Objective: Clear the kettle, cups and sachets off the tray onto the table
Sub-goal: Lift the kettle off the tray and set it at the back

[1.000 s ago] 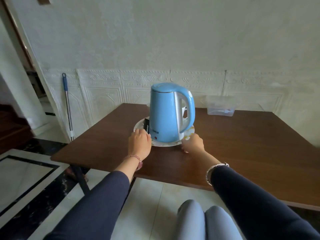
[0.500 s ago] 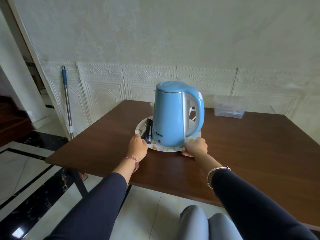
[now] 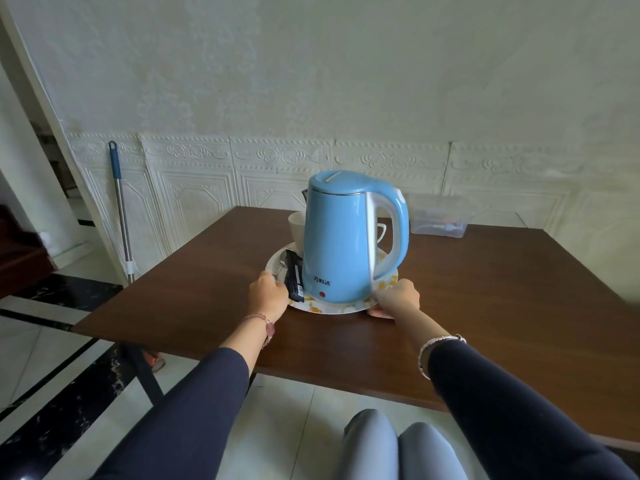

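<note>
We see the blue kettle (image 3: 349,244) standing upright on the round tray (image 3: 346,308), which sits on the brown counter (image 3: 485,289). Our left hand (image 3: 268,296) grips the tray's rim at about 8 o'clock of the kettle, fingers curled closed over the edge; our right hand (image 3: 396,301) pinches the rim at about 4 o'clock. Dark sachets (image 3: 294,282) lean just beside the kettle at its 9 o'clock, near our left hand. A white cup (image 3: 297,225) stands at 11 o'clock; a second cup (image 3: 381,232) peeks through the handle. A clear box (image 3: 438,221) lies well apart at 2 o'clock.
</note>
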Tool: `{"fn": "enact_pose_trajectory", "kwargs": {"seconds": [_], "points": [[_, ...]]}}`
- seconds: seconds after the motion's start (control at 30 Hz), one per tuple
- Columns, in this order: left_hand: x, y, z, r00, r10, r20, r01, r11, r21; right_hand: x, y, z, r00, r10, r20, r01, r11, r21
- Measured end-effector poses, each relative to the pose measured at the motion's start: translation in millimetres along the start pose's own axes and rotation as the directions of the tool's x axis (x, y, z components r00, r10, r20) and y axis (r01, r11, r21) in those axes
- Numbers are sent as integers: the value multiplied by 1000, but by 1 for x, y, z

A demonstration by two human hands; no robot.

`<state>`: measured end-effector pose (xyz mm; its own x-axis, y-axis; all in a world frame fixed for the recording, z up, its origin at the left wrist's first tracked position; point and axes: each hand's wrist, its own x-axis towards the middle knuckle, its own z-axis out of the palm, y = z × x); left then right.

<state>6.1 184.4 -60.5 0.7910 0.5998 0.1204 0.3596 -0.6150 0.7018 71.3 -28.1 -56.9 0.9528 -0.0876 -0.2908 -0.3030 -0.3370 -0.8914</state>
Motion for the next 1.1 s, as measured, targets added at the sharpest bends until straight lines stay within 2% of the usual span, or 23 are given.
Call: {"fn": "enact_pose_trajectory", "kwargs": {"seconds": [0.57,0.83,0.97,1.1], "points": [[-23,22,5,996,22,85,-25,999,37,-4,8,-50,998,-12,-59,6,995,-97],[-29,28,3,988,73,138,-81,995,57,-5,14,-67,990,-44,-135,26,991,-129],[-33,51,2,980,156,124,-151,988,-44,-12,3,-83,969,-149,-195,107,972,-209],[-31,80,-3,965,212,152,-187,969,-164,-18,-14,-91,939,-245,-241,200,960,-198]]}}
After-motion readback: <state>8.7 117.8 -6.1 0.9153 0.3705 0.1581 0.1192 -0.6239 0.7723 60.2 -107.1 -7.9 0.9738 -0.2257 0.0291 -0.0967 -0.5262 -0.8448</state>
